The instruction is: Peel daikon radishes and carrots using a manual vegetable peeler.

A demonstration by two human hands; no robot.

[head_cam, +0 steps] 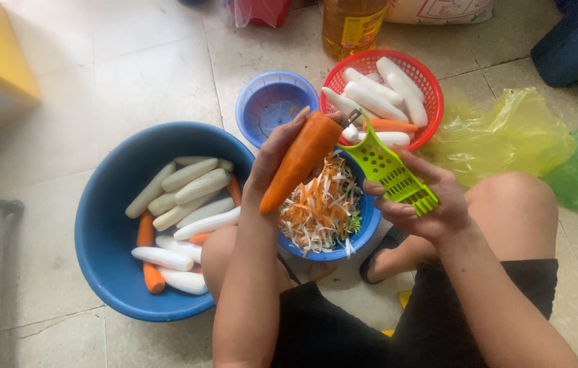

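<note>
Now the left hand (276, 153) is closing its grip around a peeled carrot (300, 160), tilting it up-right over the shreds bowl (364, 228); the right hand (425, 204), clasping a green peeler (390, 170), is meeting its far tip.

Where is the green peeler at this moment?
In the head view, right of centre, the green peeler is in the right hand, above the small blue bowl of shreds, beside the carrot.
</note>
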